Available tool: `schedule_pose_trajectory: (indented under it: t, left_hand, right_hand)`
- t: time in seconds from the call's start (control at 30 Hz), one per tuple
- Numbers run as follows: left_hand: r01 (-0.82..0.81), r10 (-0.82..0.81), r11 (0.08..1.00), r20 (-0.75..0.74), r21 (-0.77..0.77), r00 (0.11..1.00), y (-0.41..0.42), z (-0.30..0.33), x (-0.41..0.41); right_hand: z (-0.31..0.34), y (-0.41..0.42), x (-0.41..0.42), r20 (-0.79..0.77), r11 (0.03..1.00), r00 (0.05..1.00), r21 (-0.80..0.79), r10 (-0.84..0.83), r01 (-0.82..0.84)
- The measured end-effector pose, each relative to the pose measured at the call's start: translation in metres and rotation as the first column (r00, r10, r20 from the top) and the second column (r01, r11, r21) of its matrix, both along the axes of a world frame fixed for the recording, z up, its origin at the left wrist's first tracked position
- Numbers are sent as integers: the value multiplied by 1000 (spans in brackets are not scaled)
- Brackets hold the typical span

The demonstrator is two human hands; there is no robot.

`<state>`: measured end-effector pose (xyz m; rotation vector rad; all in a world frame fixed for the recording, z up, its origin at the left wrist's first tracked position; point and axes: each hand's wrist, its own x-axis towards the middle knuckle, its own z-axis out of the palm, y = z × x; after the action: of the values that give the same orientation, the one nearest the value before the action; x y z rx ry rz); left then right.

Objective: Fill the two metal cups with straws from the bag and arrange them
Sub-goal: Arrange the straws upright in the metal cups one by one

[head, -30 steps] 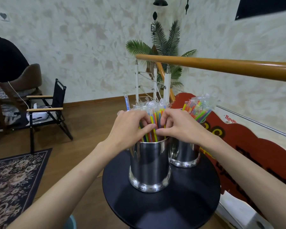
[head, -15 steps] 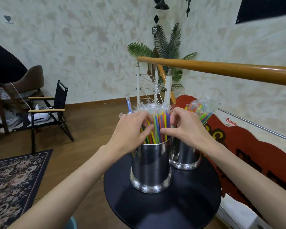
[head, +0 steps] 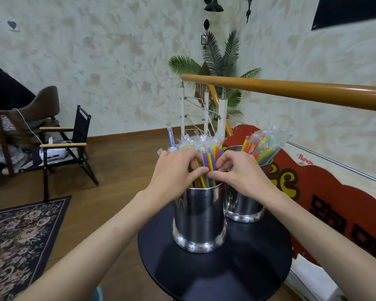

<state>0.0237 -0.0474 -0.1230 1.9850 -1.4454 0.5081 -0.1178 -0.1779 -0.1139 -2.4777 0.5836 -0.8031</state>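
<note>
Even, soft indoor light (wide-angle bending at edges), glare on the metal cup (head: 201, 216).

Mottled cream wall (head: 117, 61), brown wooden floor (head: 122, 170), black folding chair (head: 72, 144), patterned rug (head: 15, 240), palm plant (head: 219, 68), wooden handrail (head: 291, 91), red sign (head: 334, 205).

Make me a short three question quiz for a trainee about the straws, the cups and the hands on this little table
1. True or false: both metal cups hold straws.
2. Which cup are both hands working at? A) near cup B) far cup
3. Fill in: the cups stand on a round ____ table.

Key
1. True: near cup and far cup both hold straws.
2. A: left hand and right hand grip its straws.
3. Black: table.
</note>
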Motion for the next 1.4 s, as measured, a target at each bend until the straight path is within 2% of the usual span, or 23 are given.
schedule_pose_trajectory:
  t: [0.23,0.5,0.73,0.87,1.13,1.4]
  left_hand:
    - [31,-32,999,-37,-36,999,1,0,-1]
    - [69,-78,993,-90,-96,993,0,0,0]
    - [197,-253,960,-309,-201,917,-4,25,-3]
    - [246,-308,948,-385,-202,870,-4,34,-1]
    - [236,-265,964,-443,-119,857,2,23,6]
    - [296,-304,951,-460,-92,834,7,25,4]
  right_hand:
    - [-4,-2,0,-34,999,999,-22,23,-24]
    - [1,-8,-3,-44,980,979,37,197,-195]
    - [24,-12,-6,48,960,963,79,266,-269]
    - [29,-5,-6,101,938,947,144,303,-316]
    - [13,-7,-6,60,952,967,170,249,-255]
    - [9,-9,-5,22,959,976,180,217,-218]
